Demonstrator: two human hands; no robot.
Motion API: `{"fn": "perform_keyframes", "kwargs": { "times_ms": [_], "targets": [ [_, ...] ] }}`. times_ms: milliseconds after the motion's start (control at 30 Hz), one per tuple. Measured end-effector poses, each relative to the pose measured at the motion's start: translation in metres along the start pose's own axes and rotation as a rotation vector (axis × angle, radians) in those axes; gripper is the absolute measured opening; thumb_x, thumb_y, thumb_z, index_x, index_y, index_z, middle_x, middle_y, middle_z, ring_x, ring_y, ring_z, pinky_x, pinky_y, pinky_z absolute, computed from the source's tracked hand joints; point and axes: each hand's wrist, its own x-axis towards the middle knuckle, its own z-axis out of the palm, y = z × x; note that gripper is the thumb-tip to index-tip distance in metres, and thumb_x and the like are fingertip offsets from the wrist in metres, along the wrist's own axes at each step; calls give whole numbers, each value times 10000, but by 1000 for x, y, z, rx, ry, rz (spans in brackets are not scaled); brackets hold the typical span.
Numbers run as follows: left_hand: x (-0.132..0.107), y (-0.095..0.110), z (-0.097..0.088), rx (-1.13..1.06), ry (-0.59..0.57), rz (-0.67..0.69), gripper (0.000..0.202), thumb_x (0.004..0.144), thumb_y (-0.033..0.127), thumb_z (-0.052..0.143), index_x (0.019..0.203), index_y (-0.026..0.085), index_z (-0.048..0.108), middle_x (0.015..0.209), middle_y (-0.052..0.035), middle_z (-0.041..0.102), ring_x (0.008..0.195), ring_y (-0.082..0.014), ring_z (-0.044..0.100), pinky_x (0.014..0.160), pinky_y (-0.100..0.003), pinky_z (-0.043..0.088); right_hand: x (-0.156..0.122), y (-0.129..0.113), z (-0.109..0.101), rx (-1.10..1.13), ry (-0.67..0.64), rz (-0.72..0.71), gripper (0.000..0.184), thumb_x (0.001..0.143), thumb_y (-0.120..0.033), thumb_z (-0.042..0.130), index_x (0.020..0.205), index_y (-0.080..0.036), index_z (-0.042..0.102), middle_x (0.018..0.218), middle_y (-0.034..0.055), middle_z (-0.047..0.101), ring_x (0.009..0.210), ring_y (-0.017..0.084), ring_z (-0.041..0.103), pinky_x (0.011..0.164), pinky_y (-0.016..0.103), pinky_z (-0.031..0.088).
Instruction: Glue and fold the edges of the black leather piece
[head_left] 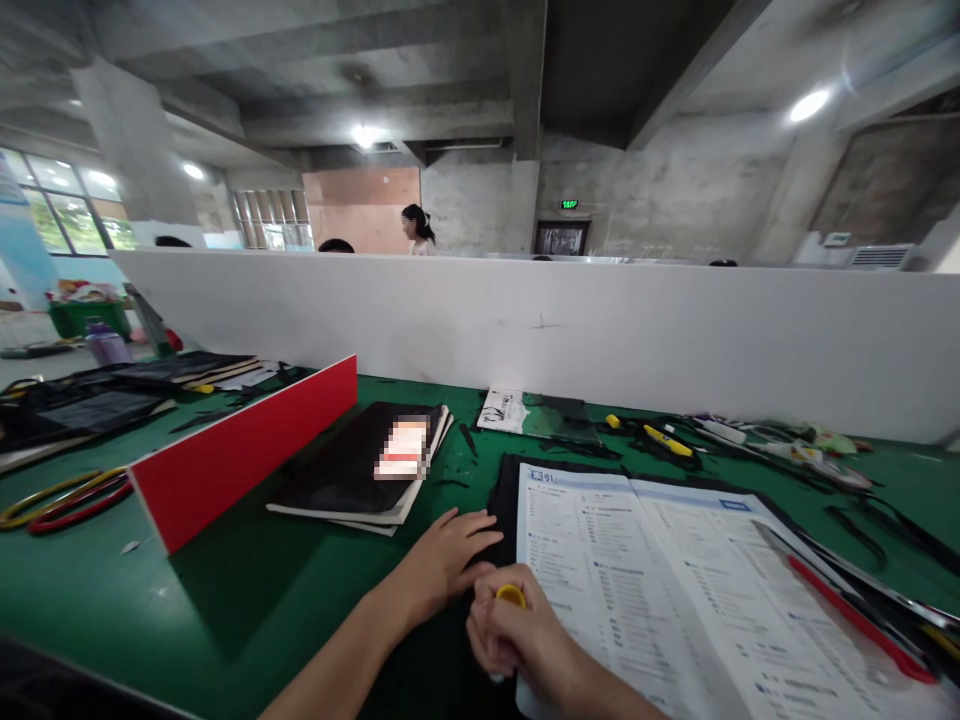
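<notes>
An open printed book lies on black sheet material that shows along its left and top edges. My left hand rests with fingers stretched out on the left, its fingertips near the black edge. My right hand is wrapped in a fist round a tool with a round yellow end that sticks up out of the grip. The lower part of this tool is mostly hidden by my fingers, so its kind is unclear. The fist is close beside my left thumb, over the book's left edge.
Scissors with a red handle lie across the right page. A red divider board stands left, beside a black-covered book. A yellow cutter and black scraps lie behind. A white partition bounds the green table; a person is beyond.
</notes>
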Motion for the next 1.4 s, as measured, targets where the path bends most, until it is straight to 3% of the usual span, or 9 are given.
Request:
{"fn": "perform_keyframes", "kwargs": {
  "times_ms": [100, 233, 400, 667, 800, 900, 1167, 1267, 1400],
  "targets": [
    [-1, 4, -3, -2, -2, -12, 428, 877, 251, 552, 1297, 306, 491, 1406, -26, 465, 1308, -205, 397, 1107, -460, 251, 5, -18, 3, 157, -17, -69, 229, 686, -265, 480, 499, -224, 356, 375, -99, 237, 337, 59, 210, 392, 247, 152],
    [-2, 7, -6, -13, 2, -31, 424, 889, 238, 535, 1303, 311, 485, 1408, -28, 463, 1315, -204, 387, 1111, -470, 239, 13, -31, -1, 83, 59, -189, 216, 662, -233, 470, 468, -214, 377, 358, -92, 245, 340, 60, 250, 407, 249, 163],
    [-4, 8, -13, -46, -27, -13, 405, 893, 281, 531, 1295, 305, 493, 1418, -35, 449, 1322, -206, 378, 1111, -476, 231, 12, -13, -5, -136, 51, -113, 165, 609, -148, 473, 447, -179, 478, 385, -42, 419, 365, 62, 321, 388, 241, 158],
    [0, 0, -4, -46, -14, -5, 419, 865, 261, 568, 1280, 281, 512, 1417, -49, 449, 1313, -216, 392, 1108, -483, 231, 2, -6, 5, -64, 11, -26, 77, 611, -229, 496, 554, -214, 446, 383, -92, 353, 329, 58, 264, 350, 218, 156],
    [-1, 0, -1, -48, 5, -3, 426, 867, 240, 557, 1285, 305, 505, 1401, -30, 470, 1307, -215, 400, 1108, -474, 244, 11, -19, 6, 14, 31, -108, 182, 669, -300, 455, 527, -234, 360, 372, -109, 240, 328, 63, 224, 373, 228, 196],
    [-4, 2, -3, -49, 14, -5, 445, 865, 199, 550, 1295, 304, 496, 1405, -32, 465, 1315, -211, 388, 1111, -475, 241, 18, -23, 1, -68, 77, -166, 214, 650, -239, 468, 454, -211, 387, 361, -80, 311, 353, 61, 290, 399, 233, 196],
    [2, 0, -2, -30, 10, -2, 432, 828, 196, 598, 1251, 263, 543, 1382, -54, 491, 1287, -235, 429, 1089, -491, 281, 6, 0, 9, -180, 16, -25, 85, 603, -195, 496, 520, -189, 477, 403, -52, 441, 373, 62, 345, 382, 205, 220],
    [2, 0, -1, -24, 33, -2, 394, 853, 221, 580, 1244, 265, 547, 1378, -60, 496, 1280, -228, 438, 1084, -488, 287, 3, 1, 6, -85, -22, -12, 46, 595, -213, 515, 597, -210, 469, 389, -84, 405, 332, 66, 307, 351, 204, 199],
    [-1, -2, 2, -30, 61, 7, 405, 861, 256, 586, 1259, 298, 526, 1377, -45, 498, 1285, -217, 431, 1092, -472, 279, 12, -14, -7, 36, 11, -143, 193, 672, -292, 481, 524, -227, 376, 366, -111, 263, 327, 58, 242, 374, 216, 191]
  ]
}}
